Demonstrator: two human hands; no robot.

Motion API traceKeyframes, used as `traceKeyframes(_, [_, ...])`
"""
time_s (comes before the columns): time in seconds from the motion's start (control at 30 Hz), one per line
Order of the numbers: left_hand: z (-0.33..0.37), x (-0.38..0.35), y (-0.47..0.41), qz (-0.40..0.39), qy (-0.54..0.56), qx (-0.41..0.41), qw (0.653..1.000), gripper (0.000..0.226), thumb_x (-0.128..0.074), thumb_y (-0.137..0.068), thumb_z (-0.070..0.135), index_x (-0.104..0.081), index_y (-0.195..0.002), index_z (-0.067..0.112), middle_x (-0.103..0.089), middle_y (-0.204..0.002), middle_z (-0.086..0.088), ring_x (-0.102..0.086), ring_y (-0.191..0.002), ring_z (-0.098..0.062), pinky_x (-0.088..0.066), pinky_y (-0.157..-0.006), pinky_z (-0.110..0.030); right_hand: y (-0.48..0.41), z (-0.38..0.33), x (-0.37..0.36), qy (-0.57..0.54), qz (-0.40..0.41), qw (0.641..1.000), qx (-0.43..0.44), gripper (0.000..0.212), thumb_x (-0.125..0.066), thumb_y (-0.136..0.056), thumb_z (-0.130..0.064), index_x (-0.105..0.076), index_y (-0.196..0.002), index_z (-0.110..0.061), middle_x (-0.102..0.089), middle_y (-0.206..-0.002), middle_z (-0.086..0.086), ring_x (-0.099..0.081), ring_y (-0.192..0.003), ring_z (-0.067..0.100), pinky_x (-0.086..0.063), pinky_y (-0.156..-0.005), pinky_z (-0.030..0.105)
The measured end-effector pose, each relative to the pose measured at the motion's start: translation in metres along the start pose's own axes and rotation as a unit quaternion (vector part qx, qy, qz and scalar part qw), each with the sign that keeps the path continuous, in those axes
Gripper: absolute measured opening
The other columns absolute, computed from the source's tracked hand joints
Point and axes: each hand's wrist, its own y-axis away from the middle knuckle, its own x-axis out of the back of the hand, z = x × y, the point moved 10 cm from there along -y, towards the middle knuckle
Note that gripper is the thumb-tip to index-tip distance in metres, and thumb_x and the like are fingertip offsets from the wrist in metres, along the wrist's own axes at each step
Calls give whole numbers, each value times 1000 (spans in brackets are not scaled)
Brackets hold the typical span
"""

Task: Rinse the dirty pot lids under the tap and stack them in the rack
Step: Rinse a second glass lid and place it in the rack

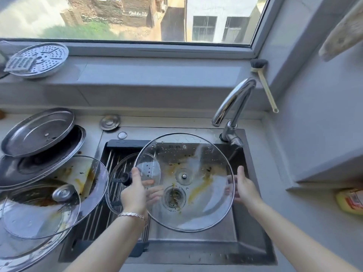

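Note:
I hold a large glass pot lid (pixel 198 154), smeared yellow and brown, level over the steel sink (pixel 243 242). My left hand (pixel 135 193) grips its left rim and my right hand (pixel 244 190) its right rim. The chrome tap (pixel 233 101) arches above the lid's far right edge; no stream is clearly visible. In the sink's left half sits a dark rack (pixel 102 218) of metal bars, with a smaller glass lid (pixel 117 173) with a black knob lying in it. A pile of dirty lids (pixel 49 193), glass and steel, lies on the counter at left.
A perforated steamer plate (pixel 37 59) rests on the window sill at left. A long-handled brush (pixel 263 79) leans in the sill's right corner. A yellow bottle (pixel 351 201) lies on the right counter. A sink plug (pixel 109 122) sits behind the sink.

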Motion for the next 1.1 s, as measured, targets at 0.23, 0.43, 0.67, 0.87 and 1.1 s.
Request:
traceKeyframes(0.23, [14, 2, -6, 28, 1, -30, 999, 65, -36, -87, 61, -60, -82, 1, -69, -57, -14, -63, -40, -17, -49, -37, -19, -65, -59, 9, 77, 37, 996, 13, 59, -40, -89, -60, -54, -81, -4, -59, -73, 12, -58, -68, 28, -50, -61, 32])
traceKeyframes(0.43, [16, -1, -15, 32, 2, -26, 999, 67, -35, -86, 64, -60, -86, 1, -69, -55, -13, -65, -43, -19, -52, -40, -23, -105, -63, 5, 125, 44, 990, -47, 45, -43, -91, -48, -53, -98, -5, -63, -84, 16, -58, -54, 24, -42, -36, 18])
traceKeyframes(0.67, [20, -9, -23, 40, -5, -27, 999, 70, -37, -84, 66, -63, -87, 1, -71, -73, -22, -68, -55, -26, -53, -45, -24, -119, -55, 11, 141, 78, 984, -81, 38, -33, -96, -22, -45, -130, -11, -55, -85, 10, -50, -39, 18, -25, -27, 6])
traceKeyframes(0.87, [22, -18, -22, 42, -7, -20, 999, 67, -38, -86, 64, -63, -80, 2, -70, -61, -18, -66, -45, -22, -51, -40, -22, -122, -54, 14, 179, 81, 979, -52, 29, -30, -97, -24, -50, -113, -10, -58, -85, 12, -49, -45, 18, -34, -39, 22])
traceKeyframes(1.1, [22, -29, -20, 20, -3, -17, 1000, 64, -37, -89, 59, -61, -81, 0, -66, -48, -11, -62, -37, -18, -47, -35, -19, -120, -59, 15, 220, 61, 974, -6, 18, -32, -94, -17, -47, -98, -8, -56, -92, 17, -47, -55, 22, -40, -51, 28])
